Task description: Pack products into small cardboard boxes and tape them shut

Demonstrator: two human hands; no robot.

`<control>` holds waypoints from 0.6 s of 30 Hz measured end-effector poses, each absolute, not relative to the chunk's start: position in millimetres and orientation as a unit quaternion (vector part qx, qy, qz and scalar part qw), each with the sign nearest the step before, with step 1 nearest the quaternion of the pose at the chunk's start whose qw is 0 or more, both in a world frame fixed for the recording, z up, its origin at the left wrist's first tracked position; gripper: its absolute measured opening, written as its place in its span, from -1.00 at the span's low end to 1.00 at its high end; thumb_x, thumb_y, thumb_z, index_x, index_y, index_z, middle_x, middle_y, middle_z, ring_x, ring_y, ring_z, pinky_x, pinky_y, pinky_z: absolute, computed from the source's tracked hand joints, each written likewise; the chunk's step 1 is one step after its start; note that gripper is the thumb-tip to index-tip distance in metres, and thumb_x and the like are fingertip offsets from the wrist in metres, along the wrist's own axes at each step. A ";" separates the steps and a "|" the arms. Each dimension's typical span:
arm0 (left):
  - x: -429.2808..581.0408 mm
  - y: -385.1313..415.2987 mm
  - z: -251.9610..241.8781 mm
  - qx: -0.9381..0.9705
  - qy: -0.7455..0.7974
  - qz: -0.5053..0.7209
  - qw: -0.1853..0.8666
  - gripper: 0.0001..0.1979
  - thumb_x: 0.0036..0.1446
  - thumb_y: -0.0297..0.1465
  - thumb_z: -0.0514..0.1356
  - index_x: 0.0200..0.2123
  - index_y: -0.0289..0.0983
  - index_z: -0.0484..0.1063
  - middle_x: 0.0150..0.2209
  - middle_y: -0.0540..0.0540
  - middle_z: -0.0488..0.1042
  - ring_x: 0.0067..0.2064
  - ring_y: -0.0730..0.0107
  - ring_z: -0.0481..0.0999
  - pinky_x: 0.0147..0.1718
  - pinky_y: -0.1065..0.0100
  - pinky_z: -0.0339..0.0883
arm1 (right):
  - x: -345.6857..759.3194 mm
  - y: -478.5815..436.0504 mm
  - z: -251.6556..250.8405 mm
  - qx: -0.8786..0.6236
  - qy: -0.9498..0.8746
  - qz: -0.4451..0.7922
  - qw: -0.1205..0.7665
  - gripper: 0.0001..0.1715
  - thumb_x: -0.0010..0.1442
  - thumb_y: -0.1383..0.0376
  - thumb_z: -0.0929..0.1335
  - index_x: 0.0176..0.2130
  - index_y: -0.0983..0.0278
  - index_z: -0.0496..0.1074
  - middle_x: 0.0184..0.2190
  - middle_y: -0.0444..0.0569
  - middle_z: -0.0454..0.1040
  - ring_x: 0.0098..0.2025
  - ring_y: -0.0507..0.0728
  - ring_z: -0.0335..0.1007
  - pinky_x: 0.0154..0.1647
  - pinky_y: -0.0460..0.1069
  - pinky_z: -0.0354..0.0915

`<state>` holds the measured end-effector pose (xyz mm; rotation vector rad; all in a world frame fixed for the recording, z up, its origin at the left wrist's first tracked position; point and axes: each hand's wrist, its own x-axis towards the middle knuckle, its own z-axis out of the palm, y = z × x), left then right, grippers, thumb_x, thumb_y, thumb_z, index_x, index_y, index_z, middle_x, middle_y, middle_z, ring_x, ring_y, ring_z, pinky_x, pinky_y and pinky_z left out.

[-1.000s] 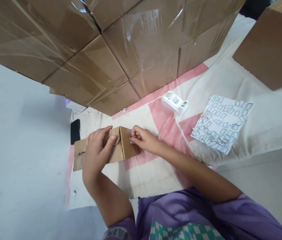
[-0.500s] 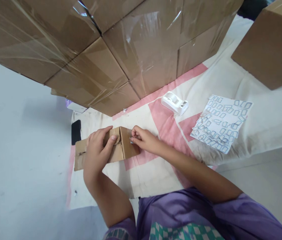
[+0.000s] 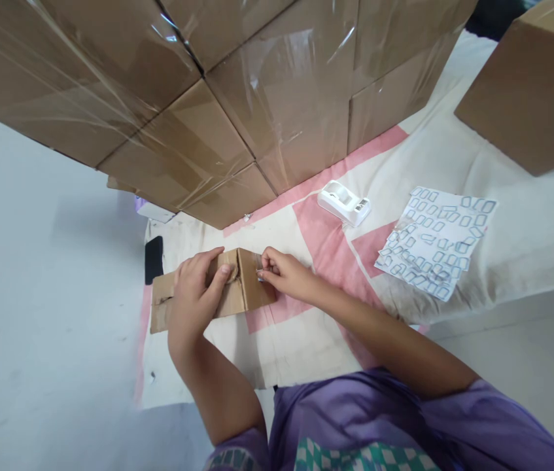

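Note:
A small brown cardboard box (image 3: pixel 252 291) lies on a pink-and-cream cloth (image 3: pixel 306 327) in front of me. My left hand (image 3: pixel 195 294) is wrapped over its top, thumb pressed on the folded flap. My right hand (image 3: pixel 284 273) pinches a small shiny bit, too small to name, at the box's right end. A white tape dispenser (image 3: pixel 344 202) sits on the cloth beyond my right hand. To its right lies a stack of sticker sheets (image 3: pixel 436 242) printed with blue outlines.
A wall of large cardboard cartons (image 3: pixel 198 98) wrapped in clear film stands just behind the small box. Another carton (image 3: pixel 532 91) is at the upper right. A black phone-like slab (image 3: pixel 154 259) lies at the cloth's left edge. Pale floor (image 3: pixel 36 294) spreads to the left.
Almost nothing differs: both hands keep their hold on the small box, and the view has drifted slightly.

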<state>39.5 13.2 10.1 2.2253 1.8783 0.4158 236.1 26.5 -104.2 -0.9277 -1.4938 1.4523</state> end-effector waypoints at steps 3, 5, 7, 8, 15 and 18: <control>39.0 13.1 9.6 0.754 0.634 0.142 0.098 -0.53 0.41 -0.01 0.01 0.15 -0.15 0.45 0.10 -0.14 0.54 0.16 0.02 0.44 0.23 -0.02 0.17 | 236.4 25.9 -104.3 -0.381 -0.595 0.574 0.414 -0.79 0.26 0.21 0.34 -0.31 0.17 0.18 -0.49 -0.28 0.28 -0.43 0.04 0.27 -0.36 -0.06 0.08; 38.7 13.1 9.3 0.755 0.632 0.145 0.097 -0.53 0.41 -0.01 0.01 0.14 -0.15 0.45 0.09 -0.13 0.55 0.15 0.02 0.45 0.22 -0.01 0.18 | 236.9 25.7 -103.6 -0.387 -0.589 0.577 0.413 -0.74 0.24 0.19 0.36 -0.33 0.17 0.17 -0.50 -0.29 0.25 -0.45 0.03 0.24 -0.36 -0.06 0.07; 38.5 13.1 9.1 0.756 0.631 0.146 0.095 -0.53 0.41 -0.02 0.01 0.14 -0.16 0.46 0.08 -0.13 0.55 0.14 0.03 0.45 0.22 -0.01 0.18 | 237.4 25.7 -102.8 -0.385 -0.583 0.583 0.415 -0.71 0.22 0.18 0.38 -0.34 0.17 0.17 -0.52 -0.30 0.24 -0.46 0.03 0.23 -0.37 -0.06 0.07; 38.5 13.1 9.1 0.757 0.630 0.146 0.094 -0.53 0.42 -0.02 0.01 0.14 -0.16 0.46 0.08 -0.12 0.55 0.14 0.02 0.46 0.22 -0.01 0.18 | 237.4 25.7 -102.6 -0.384 -0.580 0.585 0.417 -0.70 0.22 0.17 0.39 -0.35 0.17 0.16 -0.52 -0.30 0.24 -0.46 0.02 0.24 -0.37 -0.06 0.08; 38.0 13.5 8.4 0.757 0.631 0.142 0.092 -0.54 0.42 -0.04 0.01 0.15 -0.15 0.45 0.09 -0.13 0.55 0.14 0.02 0.45 0.22 -0.02 0.19 | 234.3 26.9 -109.1 -0.369 -0.564 0.599 0.432 -0.75 0.25 0.18 0.35 -0.32 0.17 0.16 -0.46 -0.27 0.29 -0.41 0.04 0.30 -0.34 -0.06 0.13; 38.4 13.2 8.5 0.755 0.633 0.144 0.092 -0.54 0.42 -0.02 0.01 0.14 -0.14 0.45 0.08 -0.13 0.55 0.15 0.02 0.45 0.22 -0.01 0.19 | 233.4 27.8 -111.4 -0.344 -0.552 0.610 0.452 -0.82 0.24 0.24 0.31 -0.31 0.17 0.16 -0.42 -0.23 0.30 -0.35 0.05 0.31 -0.29 -0.06 0.17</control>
